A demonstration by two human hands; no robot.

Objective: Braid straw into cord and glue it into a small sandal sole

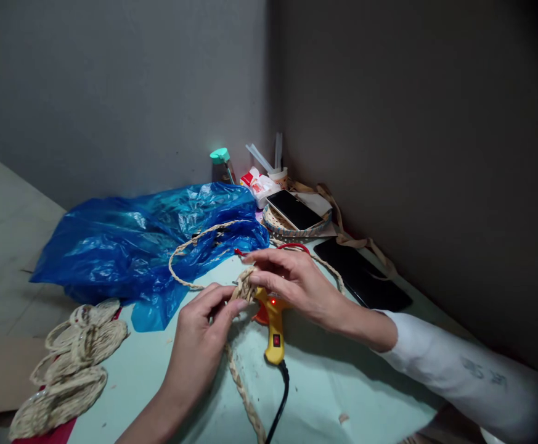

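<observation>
At eight o'clock from the braided straw piece [243, 288], woven straw sandals [72, 370] lay on the edge of the counter [333, 382]. At ten o'clock, a blue plastic bag [158, 237] lay crumpled. The left hand [199, 324], near at eight o'clock, gripped the piece between thumb and fingers. At five o'clock, a yellow glue gun [275, 324] showed a lit red indicator. The right hand [299, 280], at three o'clock, pinched the piece's upper edge. At one o'clock, a smartphone [295, 209] rested on a woven basket [275, 229].
</observation>
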